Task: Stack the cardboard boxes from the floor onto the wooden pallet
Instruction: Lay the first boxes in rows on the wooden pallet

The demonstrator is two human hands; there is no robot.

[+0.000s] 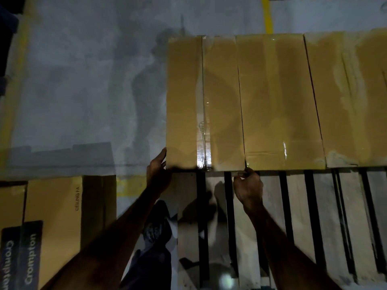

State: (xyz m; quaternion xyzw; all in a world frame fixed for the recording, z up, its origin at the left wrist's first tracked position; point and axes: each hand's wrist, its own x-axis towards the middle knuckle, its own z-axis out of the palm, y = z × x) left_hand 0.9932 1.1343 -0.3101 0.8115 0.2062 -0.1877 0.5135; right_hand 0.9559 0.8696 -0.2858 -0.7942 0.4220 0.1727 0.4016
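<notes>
Tan boxes (240,101); grey floor (83,80); yellow stripe (268,15).

Dim, yellowish light with soft, grainy detail. Glare glints off the tape (204,159) on the nearest box (184,101), and shadows darken the floor (83,80). Straight edges bow toward the frame's borders.
</notes>
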